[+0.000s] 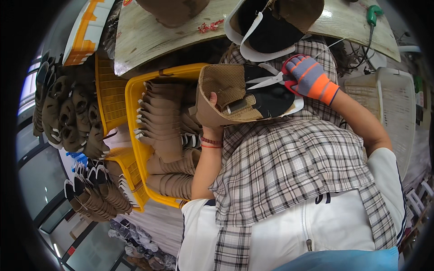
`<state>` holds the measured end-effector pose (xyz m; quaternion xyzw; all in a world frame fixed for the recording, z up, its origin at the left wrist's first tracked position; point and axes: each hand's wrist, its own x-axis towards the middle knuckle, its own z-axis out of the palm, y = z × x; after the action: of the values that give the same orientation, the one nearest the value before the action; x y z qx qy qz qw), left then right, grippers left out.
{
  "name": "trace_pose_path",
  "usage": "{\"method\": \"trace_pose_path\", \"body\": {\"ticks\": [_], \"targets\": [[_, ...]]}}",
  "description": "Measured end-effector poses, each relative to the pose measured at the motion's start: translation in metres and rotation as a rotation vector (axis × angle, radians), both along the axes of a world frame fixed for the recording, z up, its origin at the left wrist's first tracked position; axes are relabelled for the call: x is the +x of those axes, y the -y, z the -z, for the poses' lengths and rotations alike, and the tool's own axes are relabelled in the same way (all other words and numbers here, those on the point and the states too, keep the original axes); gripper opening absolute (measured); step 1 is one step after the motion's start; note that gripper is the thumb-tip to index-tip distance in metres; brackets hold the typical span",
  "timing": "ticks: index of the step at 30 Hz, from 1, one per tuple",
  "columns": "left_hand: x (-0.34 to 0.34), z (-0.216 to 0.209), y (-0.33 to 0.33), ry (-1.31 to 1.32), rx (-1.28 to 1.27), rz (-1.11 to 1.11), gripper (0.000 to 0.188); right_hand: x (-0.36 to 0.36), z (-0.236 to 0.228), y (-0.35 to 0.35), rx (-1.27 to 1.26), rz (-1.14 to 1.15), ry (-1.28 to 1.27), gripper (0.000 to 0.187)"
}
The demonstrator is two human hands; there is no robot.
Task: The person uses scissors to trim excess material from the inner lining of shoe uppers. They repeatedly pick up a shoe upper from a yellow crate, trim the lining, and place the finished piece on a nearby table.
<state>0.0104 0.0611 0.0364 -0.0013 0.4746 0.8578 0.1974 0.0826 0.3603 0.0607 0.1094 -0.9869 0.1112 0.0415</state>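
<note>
Head view: the left hand [213, 130] gripped the upper [226, 77] at its left side, thumb inside, fingers hidden from me. At its other end the gloved right hand [312, 79] was closed round the scissors [270, 81], blades parted over the black lining. Below spread a checked apron [280, 156]; ahead was a pale table [149, 34], with a yellow crate [132, 108] of stacked pieces [162, 124] to the left and a white basket [398, 99] to the right
</note>
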Motion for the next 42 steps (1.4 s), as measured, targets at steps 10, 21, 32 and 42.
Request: {"method": "trace_pose_path", "body": {"ticks": [10,21,32,42], "targets": [[0.011,0.015,0.008,-0.136,-0.271,-0.010,0.041,-0.023,-0.002,0.034,-0.044,-0.109,-0.143,0.040],[0.014,0.000,-0.006,-0.016,-0.096,-0.015,0.045,-0.022,-0.005,0.046,0.145,-0.074,-0.115,0.032],[0.009,0.004,0.001,-0.063,-0.184,0.029,0.048,-0.028,-0.004,0.049,0.060,-0.032,-0.038,0.032],[-0.013,0.003,0.084,0.444,-0.182,0.477,0.021,0.011,-0.035,0.056,-0.247,0.030,0.245,0.031]]}}
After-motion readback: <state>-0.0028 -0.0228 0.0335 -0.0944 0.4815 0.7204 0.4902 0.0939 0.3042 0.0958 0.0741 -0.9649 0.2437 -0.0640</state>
